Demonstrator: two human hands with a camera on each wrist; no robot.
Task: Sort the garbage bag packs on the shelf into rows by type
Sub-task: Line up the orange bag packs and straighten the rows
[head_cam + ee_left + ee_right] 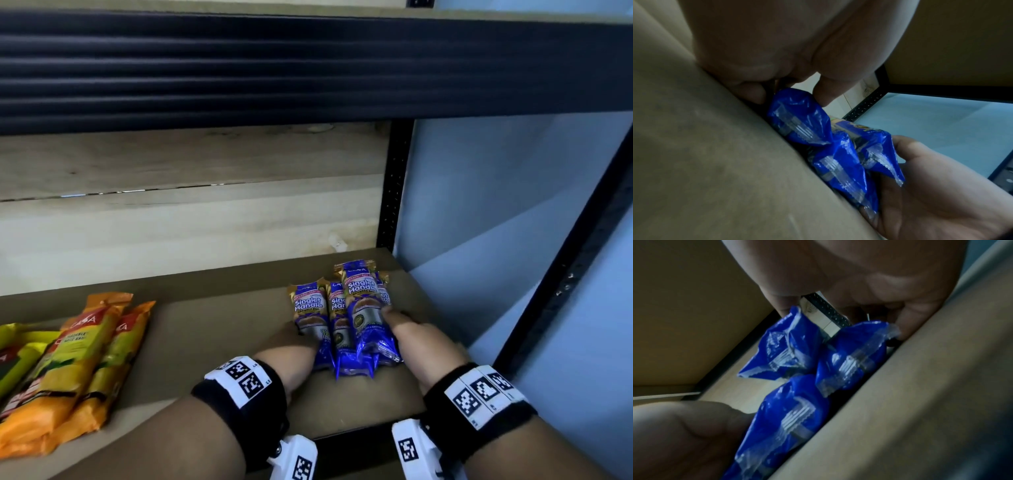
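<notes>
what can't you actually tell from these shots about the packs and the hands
- Count of glossy blue plastic garbage bag packs: they overlap in the head view, and both hands cover their sides.
- Left hand grip: fingertips hidden behind the packs.
- Orange and yellow plastic packs: cut off by the left edge, print blurred.
- Right hand: fingers beyond the packs hidden.

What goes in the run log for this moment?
left hand: grips blue packs | right hand: grips same | orange packs: apart, leftward

glossy plastic blue packs, matt board shelf, wood backing
</notes>
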